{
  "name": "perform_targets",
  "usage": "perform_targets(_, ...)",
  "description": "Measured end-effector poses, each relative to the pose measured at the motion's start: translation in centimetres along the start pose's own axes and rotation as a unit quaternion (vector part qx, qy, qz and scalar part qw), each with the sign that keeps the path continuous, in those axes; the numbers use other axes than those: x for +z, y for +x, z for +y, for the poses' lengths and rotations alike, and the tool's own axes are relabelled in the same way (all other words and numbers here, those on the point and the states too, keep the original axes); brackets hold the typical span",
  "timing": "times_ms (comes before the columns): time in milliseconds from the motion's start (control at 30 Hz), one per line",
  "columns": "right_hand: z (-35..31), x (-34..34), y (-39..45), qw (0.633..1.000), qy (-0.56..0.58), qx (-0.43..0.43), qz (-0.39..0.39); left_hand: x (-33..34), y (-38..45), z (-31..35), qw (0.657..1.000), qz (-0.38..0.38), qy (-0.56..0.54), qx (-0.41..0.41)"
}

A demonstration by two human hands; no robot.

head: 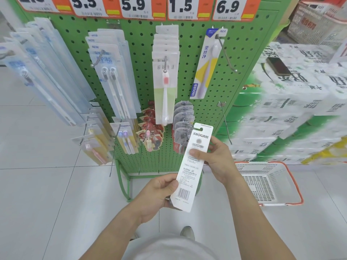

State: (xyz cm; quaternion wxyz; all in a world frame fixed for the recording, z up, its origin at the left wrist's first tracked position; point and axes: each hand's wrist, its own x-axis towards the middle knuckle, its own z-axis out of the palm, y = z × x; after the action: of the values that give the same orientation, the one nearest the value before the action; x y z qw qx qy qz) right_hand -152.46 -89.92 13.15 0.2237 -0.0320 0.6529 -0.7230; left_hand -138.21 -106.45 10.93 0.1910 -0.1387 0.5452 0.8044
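- Toothbrush pack (191, 166): a long white card with "FROG" printed near its hang hole. It is held tilted in front of the person, above the floor tiles, with the printed back and the barcode toward the camera.
- Left hand (159, 192): it grips the lower end of the card, thumb on the front edge beside the barcode and fingers curled behind.
- Right hand (216, 158): it pinches the upper half, thumb pressed on the grey text and fingers behind the card. The two hands are apart, one at each end of the same pack.
- Shopping basket (279, 177): white with an orange handle, it stands on the floor just right of the hands. Its slotted bottom shows in full.
- Green pegboard rack (139, 53): it stands behind the card, and its wire hooks carry the goods.
- Grey blister packs (183, 119): a row on one low hook, directly behind the top of the held card.
- Pink toothbrush packs (165, 87): several on the middle hook, one behind another.
- Yellow and purple toothbrush pack (203, 66): it hangs at the back of the right hook.
- Tissue packs (281, 109): stacked high to the right of the rack, with a dark flat object (277, 66) lying on top.
- Price tags (180, 6): a row along the top of the rack.
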Motion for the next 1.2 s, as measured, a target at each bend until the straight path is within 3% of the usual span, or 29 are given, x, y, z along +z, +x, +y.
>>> perform_targets(167,0.0,-0.2,-0.3,0.999,-0.028,0.014,-0.040,-0.1,0.2,-0.1,0.999,0.032,0.009,0.000)
perform_targets(333,-0.4,0.3,-0.5,1.000,0.003,0.015,0.024,-0.2,0.5,-0.7,0.995,0.080,0.058,-0.018)
perform_targets(433,-0.5,0.7,-0.6,0.996,0.000,0.000,0.091,-0.9,0.8,-0.8,0.979,0.131,0.158,-0.009)
perform_targets(533,-0.7,1.3,-0.8,0.991,-0.010,-0.017,0.131,-1.7,1.2,-0.4,0.918,0.196,0.346,0.002)
perform_targets(600,-0.7,1.6,-1.0,0.987,-0.032,-0.029,0.154,-1.2,1.4,-0.1,0.863,0.240,0.440,0.065)
perform_targets(700,-0.6,1.8,-1.1,0.982,-0.048,-0.038,0.179,0.8,1.5,0.3,0.811,0.207,0.501,0.221)
perform_targets(800,-1.1,1.9,-1.4,0.988,-0.001,0.000,0.153,2.0,2.5,-0.1,0.776,0.164,0.549,0.264)
perform_targets(867,-1.9,1.9,-1.8,0.991,0.043,0.034,0.121,2.2,3.3,0.4,0.773,0.200,0.533,0.281)
perform_targets(967,-3.2,1.8,-2.6,0.992,0.090,0.051,0.068,2.5,4.0,1.6,0.736,0.256,0.523,0.346)
perform_targets(1033,-3.9,1.5,-3.0,0.996,0.084,0.028,0.034,2.7,3.9,2.7,0.760,0.268,0.477,0.351)
perform_targets(1133,-4.3,1.2,-3.3,0.996,0.074,-0.047,0.016,2.9,3.9,4.6,0.867,0.216,0.343,0.291)
perform_targets(1200,-4.2,1.1,-3.1,0.994,0.027,-0.100,0.038,3.0,4.0,5.6,0.913,0.179,0.250,0.269)
